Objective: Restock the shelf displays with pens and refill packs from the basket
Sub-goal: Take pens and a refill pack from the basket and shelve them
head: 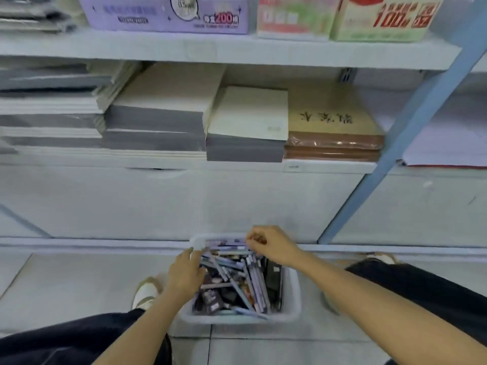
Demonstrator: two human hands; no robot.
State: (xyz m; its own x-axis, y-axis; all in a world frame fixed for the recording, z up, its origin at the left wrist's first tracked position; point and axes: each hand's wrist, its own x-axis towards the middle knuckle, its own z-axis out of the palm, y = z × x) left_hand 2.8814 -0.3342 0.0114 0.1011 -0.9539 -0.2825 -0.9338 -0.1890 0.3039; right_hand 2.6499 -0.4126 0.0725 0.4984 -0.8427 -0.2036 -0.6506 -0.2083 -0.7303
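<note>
On the floor before the shelf (pixel 237 168), a white basket (pixel 292 293) sits between the person's feet, packed with pens (pixel 224 272) and refill packs (pixel 257 285). Both hands reach into its far end. The right hand (pixel 274 247) is curled, fingers pinched on what appears to be a pen or thin pack near the rim; blur prevents naming it. The left hand (pixel 185 275) rests on the stock with fingers spread, holding nothing visible, probably steadying the pile. Stacked notebooks (pixel 247 122) fill the shelf above. Judgement: selection underway, nothing yet lifted out.
</note>
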